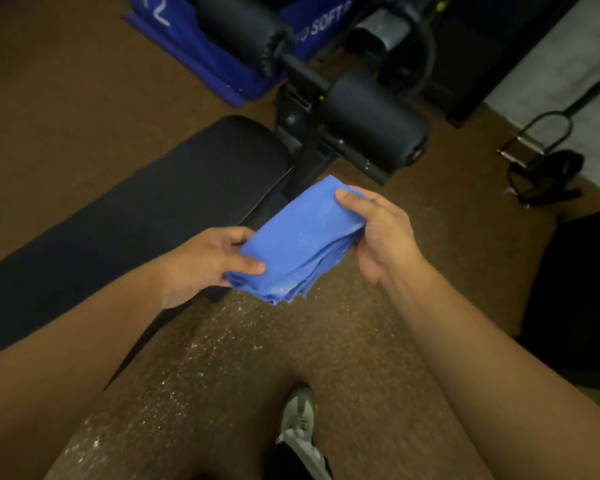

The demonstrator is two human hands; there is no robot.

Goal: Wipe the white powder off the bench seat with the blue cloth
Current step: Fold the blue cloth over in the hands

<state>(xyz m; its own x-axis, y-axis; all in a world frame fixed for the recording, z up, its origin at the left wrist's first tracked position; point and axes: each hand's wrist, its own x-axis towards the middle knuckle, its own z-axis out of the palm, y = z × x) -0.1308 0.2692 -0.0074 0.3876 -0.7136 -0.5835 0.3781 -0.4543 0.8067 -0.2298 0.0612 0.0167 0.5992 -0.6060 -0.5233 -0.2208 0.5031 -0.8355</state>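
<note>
1. The folded blue microfibre cloth (300, 239) is held at frame centre, above the brown speckled floor (243, 358) and just right of the black padded bench (146, 209).
2. The left hand (205, 263) pinches the near corner, thumb on top; the right hand (378, 230) grips the far edge, fingers curled around it. This two-point hold keeps the stacked layers aligned.
3. The bench seat appears dark; powder traces cannot be confirmed in this dim view. White specks lie on the floor, lower centre.

Bench seat (153, 209) seemingly unobstructed; roller pads (371, 133) crowd its far end.
</note>
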